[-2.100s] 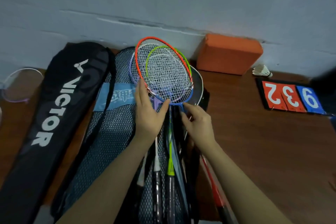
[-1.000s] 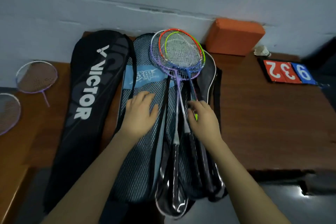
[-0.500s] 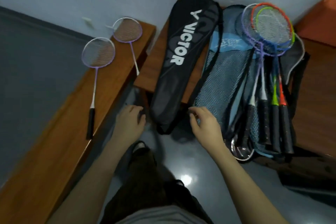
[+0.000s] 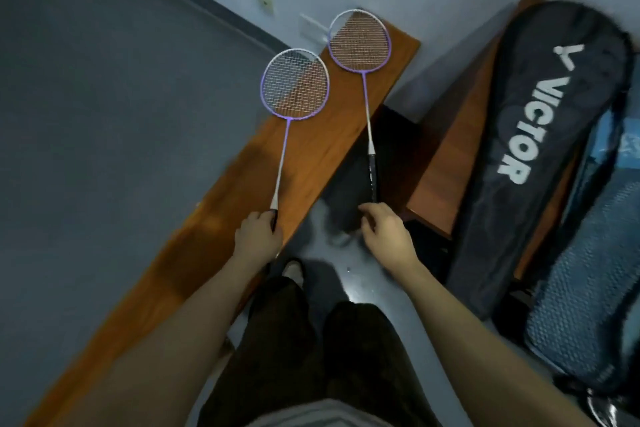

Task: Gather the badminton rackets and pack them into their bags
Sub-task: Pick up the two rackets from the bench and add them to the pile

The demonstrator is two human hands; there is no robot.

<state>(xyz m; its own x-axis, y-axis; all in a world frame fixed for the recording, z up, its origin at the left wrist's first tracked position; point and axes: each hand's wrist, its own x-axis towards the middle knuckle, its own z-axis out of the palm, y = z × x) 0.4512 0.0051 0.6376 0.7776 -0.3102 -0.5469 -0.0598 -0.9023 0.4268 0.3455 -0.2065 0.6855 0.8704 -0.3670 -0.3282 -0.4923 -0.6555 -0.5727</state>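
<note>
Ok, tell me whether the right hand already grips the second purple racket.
No: the right hand hovers just below that racket's black handle, fingers loosely curled, not around it.

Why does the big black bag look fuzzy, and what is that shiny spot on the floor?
In the head view, the black VICTOR bag is smeared at its top edge, which looks like motion blur; the two purple rackets stay fairly sharp. The bright spot on the floor is glare. The room is dim and bluish.

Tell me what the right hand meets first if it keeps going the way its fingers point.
Most likely the black grip of the right-hand purple racket: the right hand reaches with its fingertips just short of the handle's butt end, though depth is hard to judge.
</note>
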